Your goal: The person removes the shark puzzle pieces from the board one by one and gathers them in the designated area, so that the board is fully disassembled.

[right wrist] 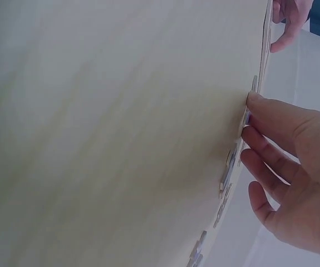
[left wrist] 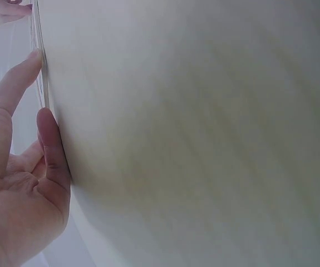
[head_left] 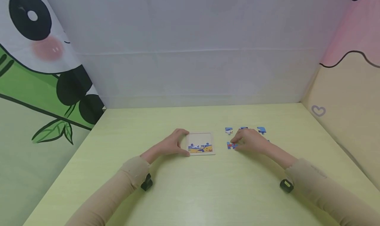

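Observation:
A small square puzzle tray lies on the table, its lower part filled with joined jigsaw pieces in yellow, white and blue. My left hand holds the tray by its left side, thumb at the near corner and fingers at the far corner. In the left wrist view the left hand touches the tray's thin edge. To the right of the tray, my right hand pinches a blue and red puzzle piece between thumb and fingertips, low over the table. The right wrist view shows the right hand side-on.
Behind the right hand lie more loose pieces: a blue and white piece, a partly covered piece and a blue piece. A pale wall bounds the wooden table at the back, with printed cloth on both sides.

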A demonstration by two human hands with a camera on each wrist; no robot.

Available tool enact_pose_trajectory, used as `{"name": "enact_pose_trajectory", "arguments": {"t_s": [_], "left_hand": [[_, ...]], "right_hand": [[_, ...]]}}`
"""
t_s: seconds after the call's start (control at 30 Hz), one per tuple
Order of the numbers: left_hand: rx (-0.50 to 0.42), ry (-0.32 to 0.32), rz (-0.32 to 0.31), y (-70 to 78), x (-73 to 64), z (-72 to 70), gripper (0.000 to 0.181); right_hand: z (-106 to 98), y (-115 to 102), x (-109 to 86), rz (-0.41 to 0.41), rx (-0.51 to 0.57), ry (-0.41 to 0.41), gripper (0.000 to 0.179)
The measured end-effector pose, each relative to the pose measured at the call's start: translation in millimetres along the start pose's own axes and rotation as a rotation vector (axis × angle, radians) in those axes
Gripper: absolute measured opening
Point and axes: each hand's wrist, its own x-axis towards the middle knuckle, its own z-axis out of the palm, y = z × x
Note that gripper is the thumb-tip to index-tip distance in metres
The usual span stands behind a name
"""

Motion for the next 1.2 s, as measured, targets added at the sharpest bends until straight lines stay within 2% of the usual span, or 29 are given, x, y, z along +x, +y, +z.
{"name": "enact_pose_trajectory", "arguments": {"t_s": [0.73, 0.87, 1.03, 1.2], "left_hand": [[-0.004, 0.001, 0.001, -0.1, 0.1, 0.4, 0.089], [0.006, -0.002, -0.003, 1.0, -1.1, -0.2, 0.09], [0.024, 0.0, -0.006, 2.0, -2.2, -1.1, 0.089], [0.022, -0.003, -0.001, 2.0, -1.1, -0.8, 0.089]], "right_hand": [[-1.8, -2.4, -0.3, 0.038, 0.008, -0.013, 0.023], [-6.2, -5.7, 0.8, 0.047, -0.002, -0.042, 0.03], [-11.0, -17.8, 11.2, 0.025, -0.023, -0.031, 0.044], [-3.2, -34.8, 28.3, -0.014, 0.018, -0.018, 0.048]]}}
